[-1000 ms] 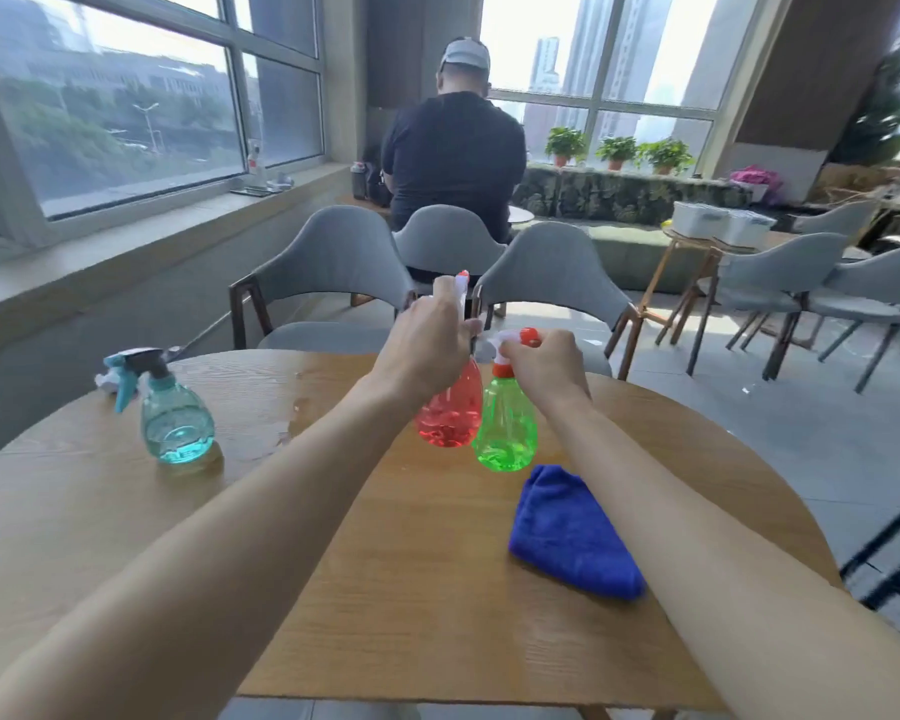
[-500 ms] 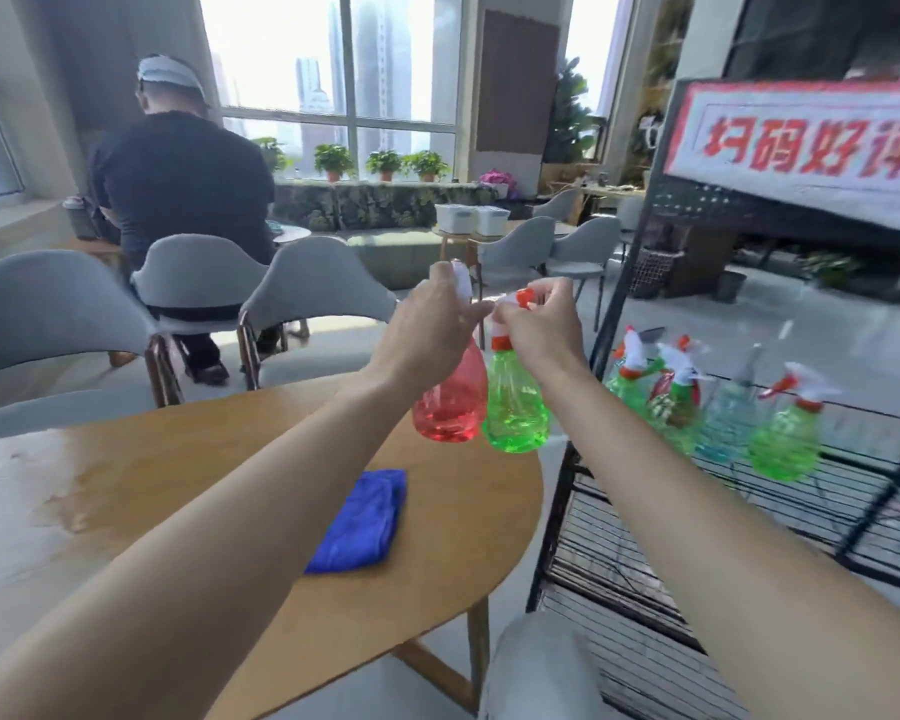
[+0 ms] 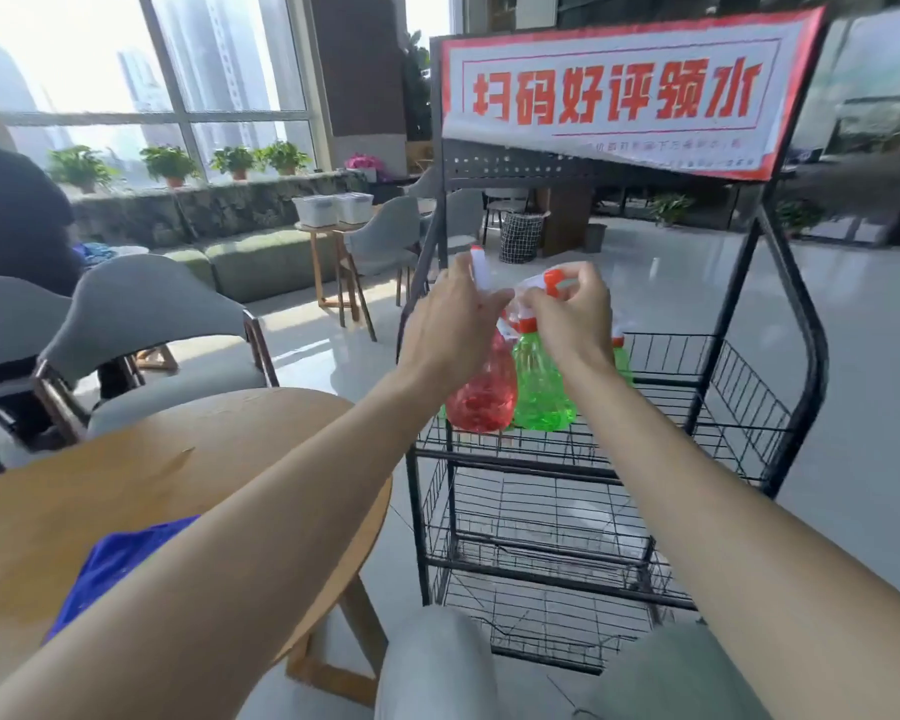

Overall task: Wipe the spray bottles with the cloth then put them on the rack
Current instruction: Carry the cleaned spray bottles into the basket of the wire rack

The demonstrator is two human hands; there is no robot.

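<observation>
Fingers curled: left hand [image 3: 453,330] grips red plastic spray bottle [image 3: 481,407] | right hand [image 3: 567,319], 3 o'clock, grips green plastic bottle [image 3: 541,402] | arms outstretched

Cloth [image 3: 120,558] half behind forearm [image 3: 240,553], seated person [image 3: 11,220] cropped, sign's small print [image 3: 666,147] blurred

The left hand [image 3: 453,330] with the red bottle [image 3: 481,402] and the right hand [image 3: 572,324] with the green bottle [image 3: 544,397] are no longer over the counter [image 3: 126,485]; they now hold the pair in front of the upper shelf of the rack [image 3: 541,570]. The rack, off to the right half a second ago, now fills the middle of the view. The hands now hide most of the bottles standing on it, and the blue cloth [image 3: 110,563] now shows at lower left, partly under the left forearm.
</observation>
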